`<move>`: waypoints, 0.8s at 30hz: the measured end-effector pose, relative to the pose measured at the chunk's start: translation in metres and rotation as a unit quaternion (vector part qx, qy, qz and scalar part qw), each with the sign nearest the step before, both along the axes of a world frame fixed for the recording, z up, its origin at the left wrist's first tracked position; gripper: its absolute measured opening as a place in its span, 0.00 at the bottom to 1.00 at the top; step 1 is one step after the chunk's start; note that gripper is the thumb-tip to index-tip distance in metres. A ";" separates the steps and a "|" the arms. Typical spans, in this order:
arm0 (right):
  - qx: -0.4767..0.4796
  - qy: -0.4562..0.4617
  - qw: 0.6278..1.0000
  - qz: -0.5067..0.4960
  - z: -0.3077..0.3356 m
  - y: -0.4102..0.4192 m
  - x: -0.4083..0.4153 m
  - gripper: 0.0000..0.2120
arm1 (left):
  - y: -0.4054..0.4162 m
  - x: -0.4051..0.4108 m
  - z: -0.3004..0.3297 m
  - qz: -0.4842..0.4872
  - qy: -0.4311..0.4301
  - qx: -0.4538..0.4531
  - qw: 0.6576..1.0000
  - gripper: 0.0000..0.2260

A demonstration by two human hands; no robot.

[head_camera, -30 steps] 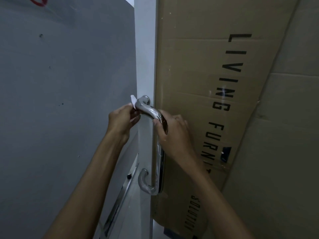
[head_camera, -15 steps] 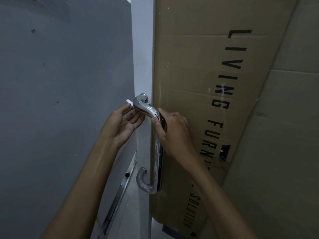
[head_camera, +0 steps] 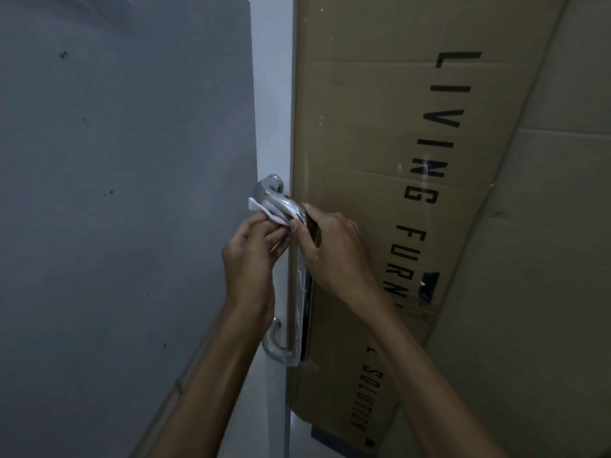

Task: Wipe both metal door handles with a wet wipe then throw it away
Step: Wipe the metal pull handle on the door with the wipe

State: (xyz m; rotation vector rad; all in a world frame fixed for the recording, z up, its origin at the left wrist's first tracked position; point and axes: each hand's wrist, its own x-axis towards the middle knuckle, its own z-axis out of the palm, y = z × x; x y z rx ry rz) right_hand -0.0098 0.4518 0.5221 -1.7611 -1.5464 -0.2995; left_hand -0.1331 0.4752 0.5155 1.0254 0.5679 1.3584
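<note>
grey wall (head_camera: 115, 193) left | cardboard box (head_camera: 380, 133) leaning at right, printed "LIVING FURN…"

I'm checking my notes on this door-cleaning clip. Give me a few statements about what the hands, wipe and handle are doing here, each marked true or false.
1. The white wipe lies against the upper bend of the metal handle. True.
2. The right hand hangs free of the handle. False: it grips the bar just below the bend.
3. The left hand pinches the wipe. True.
4. The wipe is at the handle's lower curve. False: it is near the top.
5. A cardboard box with black lettering stands right of the handle. True.
</note>
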 end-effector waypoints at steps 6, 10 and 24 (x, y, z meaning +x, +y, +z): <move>-0.029 0.106 0.992 0.062 0.014 -0.011 -0.001 0.31 | -0.005 0.008 -0.008 0.079 0.116 0.117 0.983 0.15; -0.082 0.221 0.964 0.122 0.021 -0.015 0.003 0.42 | -0.020 0.015 -0.035 0.116 0.237 0.258 0.930 0.23; -0.131 0.306 0.924 0.187 0.030 -0.016 0.014 0.49 | -0.009 0.015 -0.054 0.149 0.405 0.418 0.800 0.30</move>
